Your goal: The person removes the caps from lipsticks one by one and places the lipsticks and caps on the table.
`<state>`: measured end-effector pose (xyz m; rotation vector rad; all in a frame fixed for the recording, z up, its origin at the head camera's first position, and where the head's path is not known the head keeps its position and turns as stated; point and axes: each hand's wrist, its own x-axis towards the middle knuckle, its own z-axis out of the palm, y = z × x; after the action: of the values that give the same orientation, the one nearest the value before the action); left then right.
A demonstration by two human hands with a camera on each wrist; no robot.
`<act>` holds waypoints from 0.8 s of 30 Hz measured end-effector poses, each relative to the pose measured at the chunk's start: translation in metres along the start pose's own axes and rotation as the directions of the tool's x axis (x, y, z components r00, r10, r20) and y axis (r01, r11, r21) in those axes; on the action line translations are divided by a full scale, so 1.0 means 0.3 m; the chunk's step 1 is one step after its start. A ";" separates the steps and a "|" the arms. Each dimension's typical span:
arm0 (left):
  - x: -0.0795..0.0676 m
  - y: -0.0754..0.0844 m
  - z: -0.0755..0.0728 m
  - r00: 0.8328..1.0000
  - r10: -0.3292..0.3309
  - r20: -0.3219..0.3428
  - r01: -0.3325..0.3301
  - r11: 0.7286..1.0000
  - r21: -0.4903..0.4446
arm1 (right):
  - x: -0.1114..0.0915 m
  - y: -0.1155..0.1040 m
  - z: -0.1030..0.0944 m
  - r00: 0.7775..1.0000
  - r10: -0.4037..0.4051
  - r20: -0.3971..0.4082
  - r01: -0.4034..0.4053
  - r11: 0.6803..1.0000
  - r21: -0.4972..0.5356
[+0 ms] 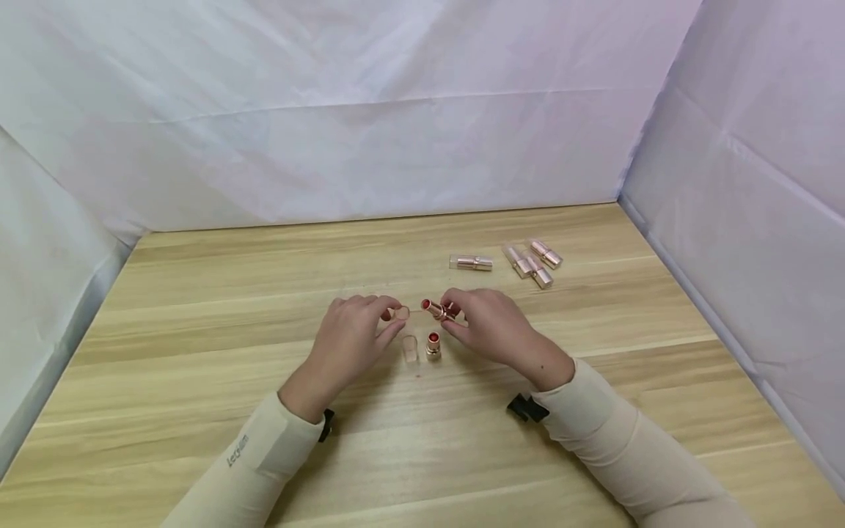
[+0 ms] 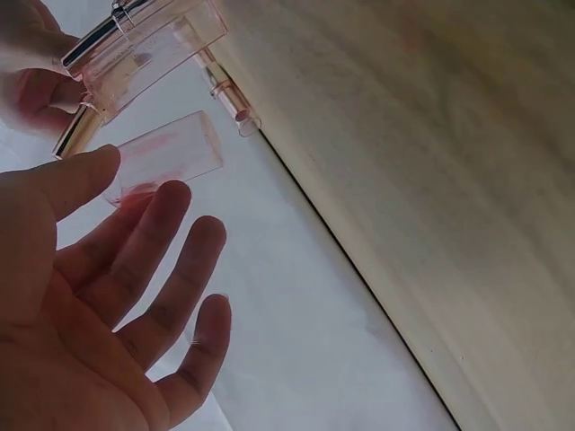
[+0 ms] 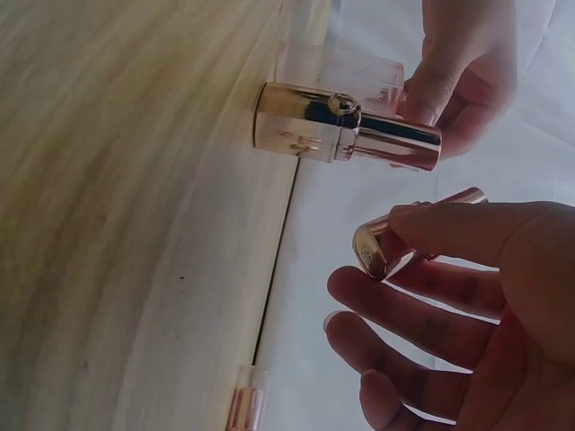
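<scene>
Between thumb and fingertips, my left hand (image 1: 348, 334) pinches a clear, pinkish lipstick cap (image 2: 171, 154), raised off the table. My right hand (image 1: 491, 324) holds an uncapped rose-gold lipstick (image 1: 435, 309) by its base, the red end tilted toward the left hand. In the right wrist view that lipstick's shiny base (image 3: 370, 251) shows between thumb and fingers. Cap and lipstick are apart. Just below them, a second uncapped lipstick (image 1: 433, 347) stands upright on the table. Close to its left is another clear cap (image 1: 410, 350).
Several capped rose-gold lipsticks lie on the wooden table (image 1: 198, 315) beyond the right hand; one lipstick (image 1: 472, 262) lies apart from a loose cluster with another lipstick (image 1: 545, 254). White cloth (image 1: 370, 154) hangs behind the table and along both sides.
</scene>
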<state>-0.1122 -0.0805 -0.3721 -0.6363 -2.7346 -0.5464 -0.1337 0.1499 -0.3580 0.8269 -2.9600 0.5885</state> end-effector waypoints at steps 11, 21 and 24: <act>0.001 -0.008 0.001 0.989 -0.071 0.132 0.070 0.997 0.010 | 0.010 0.008 0.017 0.994 0.080 0.073 -0.077 0.996 -0.049; 0.002 -0.009 0.006 0.983 -0.071 0.169 0.070 0.997 0.012 | 0.023 0.009 0.031 0.983 0.088 0.162 -0.094 0.995 0.028; 0.000 -0.004 0.005 0.981 -0.073 0.180 0.072 0.997 0.012 | 0.022 0.015 0.037 0.980 0.076 0.186 -0.087 0.995 0.057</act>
<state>-0.1131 -0.0809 -0.3737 -0.6151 -2.9382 -0.5215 -0.1408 0.1462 -0.3691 0.8096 -3.1708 0.6490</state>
